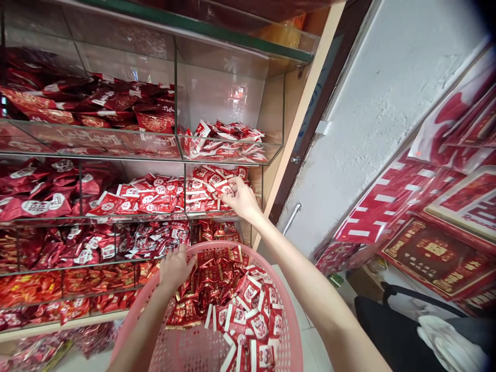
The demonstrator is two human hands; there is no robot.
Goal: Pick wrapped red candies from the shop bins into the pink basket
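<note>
Pinching a small, flat red-and-white packet (225,188), with thumb and fingertips drawn nearly together in the right grip (244,200). Set inside the right-end compartment of a glass-divided shelf, just over a loose heap of matching packets (209,175). Thin and glossy in the wrapper, squarish in outline, pale along the edge strips.

Laid across the far left rim of a pink plastic basket (292,320) with the left grip (173,268), back of the hand uppermost; cannot tell how tightly closed on the rim. Round in form, pierced all over with small holes, smooth at the lip. Filled on the far side with shiny red-and-gold packets (217,274), on the right with more red-and-white sachets (248,292), bare at the near left down to the perforated plastic.

Edged at the compartment's left by an upright glass divider (185,191), at the right by a wooden side panel (294,113). Open from the front, with some room over the heap below the next shelf. Stocked higher up at the left with dark red bags (96,101), crinkled and slick, and lower down with orange-red wrappers (31,287). Bounded farther right by a rough pale wall (360,124), then by red printed boxes (430,258), above a black chair (383,330)
</note>
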